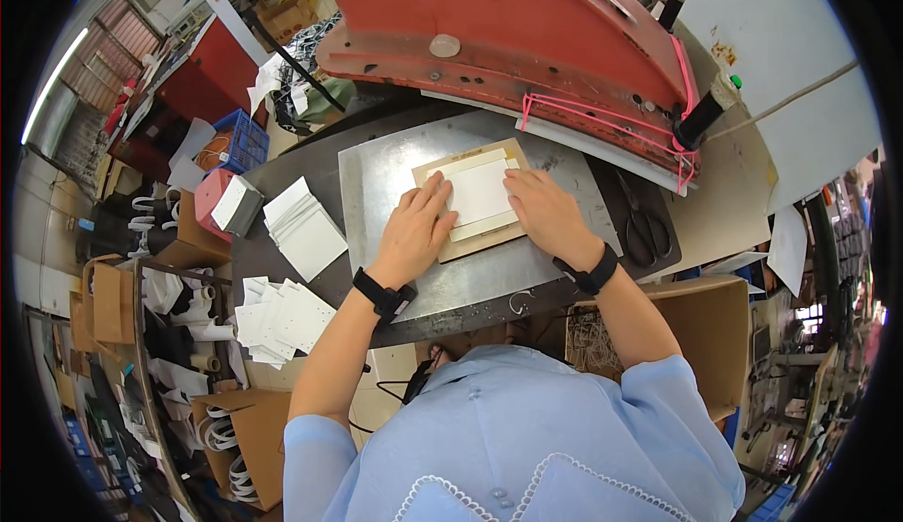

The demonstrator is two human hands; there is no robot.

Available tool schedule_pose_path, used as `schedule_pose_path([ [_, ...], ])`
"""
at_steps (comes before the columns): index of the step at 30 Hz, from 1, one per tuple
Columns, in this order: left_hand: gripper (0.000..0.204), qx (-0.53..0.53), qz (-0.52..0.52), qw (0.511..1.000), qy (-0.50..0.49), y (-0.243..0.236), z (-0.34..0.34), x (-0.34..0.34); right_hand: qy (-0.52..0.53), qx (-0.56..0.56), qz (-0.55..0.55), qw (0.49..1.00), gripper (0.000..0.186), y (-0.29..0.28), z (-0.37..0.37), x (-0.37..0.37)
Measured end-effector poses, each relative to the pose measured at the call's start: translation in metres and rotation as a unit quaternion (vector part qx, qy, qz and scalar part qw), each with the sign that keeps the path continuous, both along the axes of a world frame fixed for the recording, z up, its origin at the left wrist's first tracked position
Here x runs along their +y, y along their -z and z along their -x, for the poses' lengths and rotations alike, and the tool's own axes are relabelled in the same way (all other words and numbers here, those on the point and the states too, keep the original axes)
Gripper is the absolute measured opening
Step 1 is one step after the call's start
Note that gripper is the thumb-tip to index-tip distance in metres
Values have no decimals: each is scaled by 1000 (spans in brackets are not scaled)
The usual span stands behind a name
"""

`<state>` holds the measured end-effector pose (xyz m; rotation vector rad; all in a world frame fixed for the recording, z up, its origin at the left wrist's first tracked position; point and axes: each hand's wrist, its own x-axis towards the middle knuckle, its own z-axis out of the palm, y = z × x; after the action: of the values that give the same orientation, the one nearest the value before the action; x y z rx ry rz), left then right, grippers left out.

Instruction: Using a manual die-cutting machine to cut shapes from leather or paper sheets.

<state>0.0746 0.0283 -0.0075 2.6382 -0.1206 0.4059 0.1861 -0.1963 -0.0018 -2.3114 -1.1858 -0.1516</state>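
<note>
From here, the left hand (410, 232) and right hand (553, 210), fingers loosely extended, gripping nothing, seemingly align the white sheet (480, 193) atop the brown board (482, 244), next needing a release that doesn't shift it.

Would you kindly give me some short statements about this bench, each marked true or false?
1. The white card lies over a brown board. True.
2. The scissors lie left of the metal plate. False: the scissors lie to its right.
3. The left hand and right hand are on opposite sides of the white card. True.
4. Only one wrist wears a black band. False: both do.
5. Loose cards lie left of the metal plate. True.
</note>
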Motion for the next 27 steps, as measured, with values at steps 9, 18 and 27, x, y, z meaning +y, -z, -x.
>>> schedule_pose_path([
  [9, 40, -48, 137, 982, -119, -59, 78, 19, 323, -202, -347, 857, 51, -114, -28, -91],
  [18, 28, 41, 245, 968, -38, -77, 134, 2, 223, 118, -443, 860, 47, -98, -131, -155],
  [27, 28, 100, 331, 931, 117, -120, 137, -37, 228, 114, -411, 875, 48, -104, -27, -126],
])
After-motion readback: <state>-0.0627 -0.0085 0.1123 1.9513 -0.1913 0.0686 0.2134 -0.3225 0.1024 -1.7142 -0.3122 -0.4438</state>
